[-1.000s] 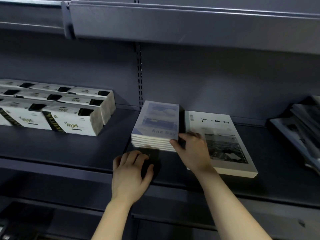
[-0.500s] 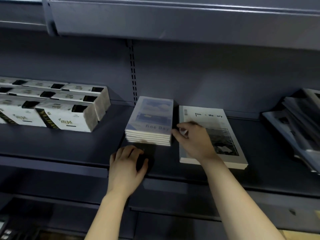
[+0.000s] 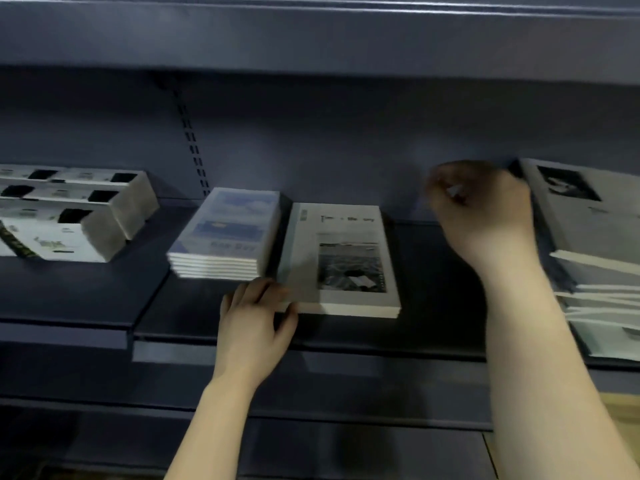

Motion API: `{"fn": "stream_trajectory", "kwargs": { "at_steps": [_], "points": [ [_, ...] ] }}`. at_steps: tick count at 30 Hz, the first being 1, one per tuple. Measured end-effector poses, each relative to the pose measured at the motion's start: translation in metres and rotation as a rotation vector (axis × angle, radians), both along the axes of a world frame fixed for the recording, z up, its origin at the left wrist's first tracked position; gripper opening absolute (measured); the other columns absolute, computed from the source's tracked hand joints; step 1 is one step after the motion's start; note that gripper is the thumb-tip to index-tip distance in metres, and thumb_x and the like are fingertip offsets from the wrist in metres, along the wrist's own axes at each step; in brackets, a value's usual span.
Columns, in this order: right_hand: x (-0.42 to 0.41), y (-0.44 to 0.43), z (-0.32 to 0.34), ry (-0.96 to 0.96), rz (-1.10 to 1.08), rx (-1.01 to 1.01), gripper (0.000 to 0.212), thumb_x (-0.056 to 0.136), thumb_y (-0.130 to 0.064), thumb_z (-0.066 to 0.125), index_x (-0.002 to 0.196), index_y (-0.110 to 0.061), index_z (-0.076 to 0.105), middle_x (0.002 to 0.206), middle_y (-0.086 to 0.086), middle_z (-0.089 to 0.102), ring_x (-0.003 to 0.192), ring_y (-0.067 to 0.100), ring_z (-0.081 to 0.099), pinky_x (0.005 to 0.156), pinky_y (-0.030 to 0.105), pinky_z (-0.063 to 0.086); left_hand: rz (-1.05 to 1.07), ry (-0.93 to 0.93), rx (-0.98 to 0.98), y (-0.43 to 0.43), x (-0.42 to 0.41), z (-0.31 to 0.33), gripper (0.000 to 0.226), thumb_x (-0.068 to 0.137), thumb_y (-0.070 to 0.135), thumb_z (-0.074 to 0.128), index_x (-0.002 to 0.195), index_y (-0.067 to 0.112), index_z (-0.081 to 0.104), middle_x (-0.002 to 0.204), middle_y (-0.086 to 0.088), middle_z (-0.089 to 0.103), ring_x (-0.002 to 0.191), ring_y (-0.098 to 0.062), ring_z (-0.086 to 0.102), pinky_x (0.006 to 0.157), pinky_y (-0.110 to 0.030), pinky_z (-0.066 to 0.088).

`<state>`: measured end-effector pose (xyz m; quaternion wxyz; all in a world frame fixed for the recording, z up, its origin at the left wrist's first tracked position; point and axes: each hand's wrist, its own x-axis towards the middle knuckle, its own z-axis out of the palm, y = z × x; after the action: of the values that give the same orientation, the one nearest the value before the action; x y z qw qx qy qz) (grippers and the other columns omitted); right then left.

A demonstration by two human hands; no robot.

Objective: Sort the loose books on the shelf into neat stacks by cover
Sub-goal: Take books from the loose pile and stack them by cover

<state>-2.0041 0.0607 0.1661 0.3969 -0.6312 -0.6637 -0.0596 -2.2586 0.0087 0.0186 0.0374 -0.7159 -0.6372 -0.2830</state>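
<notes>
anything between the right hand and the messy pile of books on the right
Nothing visible. The right hand is raised beside the left edge of the loose pile of books, apparently at the top book's corner; blur hides whether it touches.

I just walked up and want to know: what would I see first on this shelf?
Two bare hands reaching in: the left hand rests at the front corner of the white book with a dark photo cover, mid-shelf. Beside it sits a neat stack of blue-cover books. The right hand, blurred, reaches toward a messy pile of books at the right.

Bare shelf (image 3: 433, 271) lies open between the grey-cover book (image 3: 341, 261) and the slumped pile (image 3: 595, 271).
</notes>
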Motion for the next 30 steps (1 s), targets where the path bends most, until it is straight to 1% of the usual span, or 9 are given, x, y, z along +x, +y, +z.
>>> {"fn": "stream_trajectory", "kwargs": {
  "at_steps": [5,10,13,17,20,22,25,28,30],
  "points": [
    [0.113,-0.017,0.001,0.126,-0.123,-0.03,0.031,0.09,-0.026,0.055,0.073,-0.002,0.066,0.069,0.019,0.064,0.073,0.034,0.061,0.064,0.036,0.042,-0.047,-0.013,0.023,-0.01,0.086,0.001,0.037,0.085,0.04,0.044,0.1,0.015,0.068,0.107,-0.005,0.063,0.096,-0.027,0.057,0.079,-0.041,0.045],
    [0.214,-0.033,-0.01,0.112,-0.216,-0.175,0.025,0.09,-0.028,0.06,0.095,-0.008,0.074,0.105,0.018,0.07,0.099,0.035,0.062,0.072,0.031,0.04,-0.055,-0.029,0.015,-0.017,0.163,-0.006,0.036,0.084,0.04,0.045,0.1,0.018,0.069,0.106,-0.002,0.063,0.097,-0.025,0.055,0.08,-0.042,0.043],
    [0.256,-0.041,-0.016,0.158,-0.224,-0.244,0.03,0.087,-0.039,0.064,0.091,-0.012,0.074,0.099,0.016,0.071,0.094,0.034,0.063,0.07,0.032,0.043,-0.061,-0.021,0.009,-0.017,0.198,-0.013,0.037,0.086,0.04,0.044,0.102,0.017,0.068,0.106,-0.003,0.062,0.097,-0.025,0.055,0.082,-0.042,0.042],
    [0.282,-0.048,-0.022,0.2,-0.245,-0.262,0.047,0.076,-0.063,0.066,0.086,-0.017,0.068,0.084,0.008,0.07,0.083,0.03,0.064,0.067,0.035,0.052,-0.057,-0.004,-0.019,-0.015,0.23,-0.021,0.038,0.087,0.04,0.043,0.104,0.017,0.067,0.107,-0.003,0.062,0.098,-0.026,0.055,0.083,-0.042,0.041],
    [0.295,-0.053,-0.019,0.204,-0.227,-0.274,0.05,0.075,-0.057,0.071,0.089,-0.01,0.061,0.088,0.007,0.066,0.084,0.029,0.061,0.069,0.039,0.053,-0.045,0.026,-0.061,-0.012,0.245,-0.023,0.04,0.087,0.043,0.041,0.106,0.018,0.066,0.109,-0.003,0.061,0.098,-0.026,0.054,0.085,-0.043,0.041],
    [0.299,-0.056,-0.017,0.208,-0.192,-0.346,0.047,0.078,-0.053,0.071,0.078,-0.008,0.055,0.087,0.005,0.062,0.082,0.026,0.057,0.07,0.039,0.048,-0.03,0.032,-0.081,-0.008,0.25,-0.025,0.042,0.087,0.044,0.039,0.107,0.018,0.066,0.11,-0.003,0.06,0.099,-0.027,0.054,0.087,-0.045,0.041],
    [0.304,-0.054,-0.017,0.249,-0.121,-0.43,0.057,0.08,-0.054,0.066,0.072,0.002,0.065,0.071,0.019,0.068,0.069,0.032,0.063,0.066,0.039,0.05,-0.017,0.035,-0.078,-0.002,0.256,-0.026,0.045,0.088,0.045,0.037,0.108,0.017,0.066,0.11,-0.006,0.061,0.099,-0.03,0.054,0.086,-0.042,0.039],
    [0.309,-0.052,-0.02,0.381,-0.073,-0.485,0.047,0.081,-0.051,0.068,0.076,-0.004,0.069,0.071,0.018,0.068,0.062,0.029,0.061,0.059,0.031,0.043,-0.003,0.033,-0.054,0.004,0.26,-0.028,0.044,0.088,0.043,0.038,0.106,0.016,0.066,0.108,-0.006,0.061,0.097,-0.03,0.053,0.084,-0.041,0.039],
    [0.312,-0.052,-0.019,0.478,-0.061,-0.504,0.039,0.08,-0.049,0.07,0.082,-0.01,0.069,0.078,0.018,0.068,0.063,0.027,0.056,0.062,0.033,0.043,0.015,0.051,-0.042,0.005,0.262,-0.031,0.043,0.088,0.043,0.037,0.106,0.016,0.066,0.108,-0.005,0.061,0.096,-0.029,0.053,0.083,-0.041,0.038]
  ]
}}
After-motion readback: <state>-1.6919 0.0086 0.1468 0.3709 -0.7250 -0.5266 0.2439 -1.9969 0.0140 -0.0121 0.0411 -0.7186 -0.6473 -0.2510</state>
